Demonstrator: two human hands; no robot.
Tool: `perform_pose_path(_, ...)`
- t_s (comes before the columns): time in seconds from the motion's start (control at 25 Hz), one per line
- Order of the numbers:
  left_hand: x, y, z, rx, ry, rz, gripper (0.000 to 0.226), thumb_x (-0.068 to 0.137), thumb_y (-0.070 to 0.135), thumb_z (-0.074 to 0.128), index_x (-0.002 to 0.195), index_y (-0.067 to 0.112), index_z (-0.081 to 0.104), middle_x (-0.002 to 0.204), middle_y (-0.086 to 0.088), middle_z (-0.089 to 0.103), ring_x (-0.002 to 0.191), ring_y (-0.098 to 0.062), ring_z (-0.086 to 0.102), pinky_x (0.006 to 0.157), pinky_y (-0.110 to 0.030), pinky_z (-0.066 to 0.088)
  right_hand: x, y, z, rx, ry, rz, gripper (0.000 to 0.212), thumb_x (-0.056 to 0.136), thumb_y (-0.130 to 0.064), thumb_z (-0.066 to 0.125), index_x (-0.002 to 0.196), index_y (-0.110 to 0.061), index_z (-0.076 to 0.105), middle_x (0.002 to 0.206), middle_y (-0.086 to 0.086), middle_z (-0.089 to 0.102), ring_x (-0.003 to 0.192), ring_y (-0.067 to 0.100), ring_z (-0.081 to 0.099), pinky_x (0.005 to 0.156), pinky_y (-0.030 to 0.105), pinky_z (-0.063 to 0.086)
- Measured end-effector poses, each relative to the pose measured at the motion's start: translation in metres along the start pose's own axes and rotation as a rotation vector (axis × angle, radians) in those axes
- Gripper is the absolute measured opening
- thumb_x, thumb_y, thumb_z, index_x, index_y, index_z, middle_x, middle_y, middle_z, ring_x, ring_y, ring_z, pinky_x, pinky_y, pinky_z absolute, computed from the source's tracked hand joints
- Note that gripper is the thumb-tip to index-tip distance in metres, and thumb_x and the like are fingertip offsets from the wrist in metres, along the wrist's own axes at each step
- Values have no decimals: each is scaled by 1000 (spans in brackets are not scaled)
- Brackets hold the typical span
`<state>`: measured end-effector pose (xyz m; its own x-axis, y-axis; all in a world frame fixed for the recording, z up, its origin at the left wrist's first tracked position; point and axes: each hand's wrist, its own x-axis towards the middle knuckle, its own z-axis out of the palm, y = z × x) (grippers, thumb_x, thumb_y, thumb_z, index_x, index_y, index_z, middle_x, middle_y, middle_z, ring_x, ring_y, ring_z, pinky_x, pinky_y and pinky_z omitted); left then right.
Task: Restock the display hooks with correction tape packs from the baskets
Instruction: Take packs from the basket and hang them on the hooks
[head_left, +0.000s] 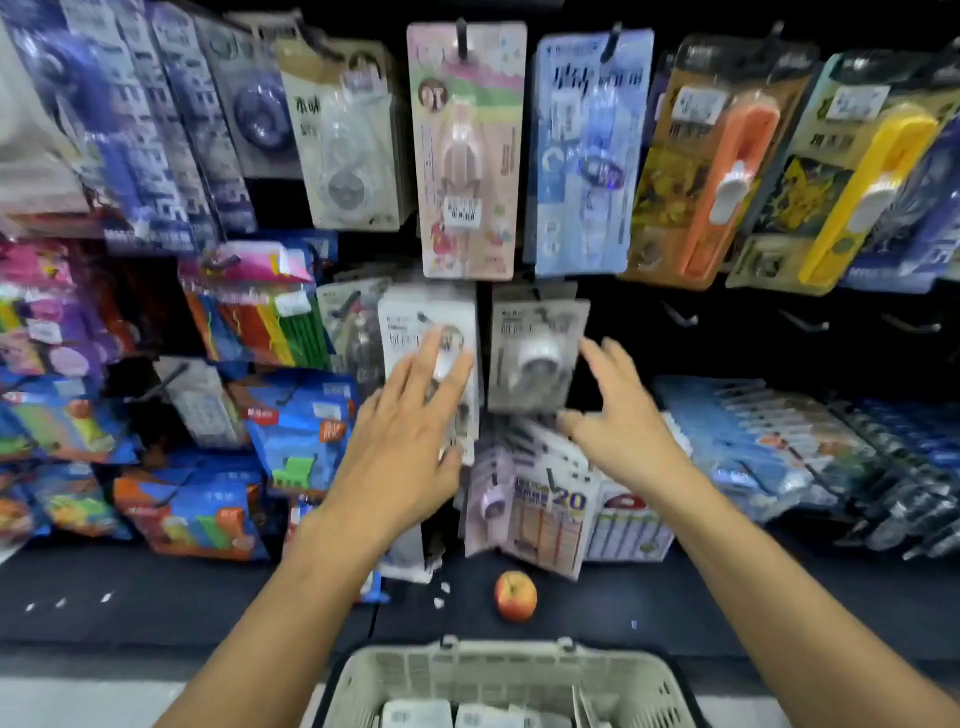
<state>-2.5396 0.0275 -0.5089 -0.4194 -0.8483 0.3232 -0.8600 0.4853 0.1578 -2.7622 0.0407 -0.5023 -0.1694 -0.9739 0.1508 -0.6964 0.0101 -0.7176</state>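
Both grips are open: left hand (410, 415) lies flat on a hanging white pack (428, 332), right hand (618, 410) hovers beside the grey pack (537, 353), holding nothing. Nearest, the basket (363, 680) holds more packs. They look light, stiff card with slippery plastic blisters; best pinched by the card edge near the hole. Farther along, bare hooks (680, 316) wait.

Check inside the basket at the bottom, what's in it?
In the basket: white packs lying flat along the bottom, apparently correction tape, prints too blurred to read. The frame edge cuts off the near part, so the count and anything underneath are hidden.
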Motion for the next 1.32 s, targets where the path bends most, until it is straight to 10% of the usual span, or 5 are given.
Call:
perform_pose_path(0.2, -29, 2, 26, -88, -347, 40, 72, 95, 37, 58, 159, 29, 24, 161, -6, 33, 144, -30, 37, 112, -45, 39, -35, 15, 53, -252, -41, -172, 36, 90, -20, 61, 126, -23, 64, 128, 7, 66, 116, 31, 60, 95, 38, 49)
perform_pose_path(0.44, -133, -1, 96, 151, -1151, 102, 66, 96, 45, 59, 155, 36, 31, 162, 5, 36, 144, -24, 40, 115, -42, 38, -136, 83, 180, -720, -935, -173, 49, 92, -20, 59, 140, -26, 53, 132, 8, 62, 116, 31, 60, 79, 32, 45)
perform_pose_path(0.84, -196, -70, 118, 31, -1203, -179, 63, 100, 38, 54, 157, 33, 30, 161, 0, 37, 142, -23, 42, 111, -34, 38, -274, 154, 317, -726, -972, -566, 97, 95, -13, 56, 158, -28, -17, 166, 13, -20, 153, 38, -9, 122, 55, -1)
perform_pose_path(1.04, -191, -82, 134, -97, -1190, -207, 63, 100, 40, 55, 157, 33, 29, 163, 3, 34, 144, -21, 39, 115, -35, 34, -225, 147, 321, -668, -722, -235, 88, 92, -21, 62, 157, -23, 3, 161, 17, 23, 140, 41, 36, 116, 54, 32)
perform_pose_path(1.32, -188, -89, 155, -335, -807, -370, 87, 80, 31, 81, 152, 31, 32, 149, -1, 49, 137, -26, 47, 107, -37, 43, -132, 145, 246, 201, -600, 472, 24, 93, -46, 68, 89, -22, 67, 53, -13, 66, 49, 12, 57, 45, 22, 41)
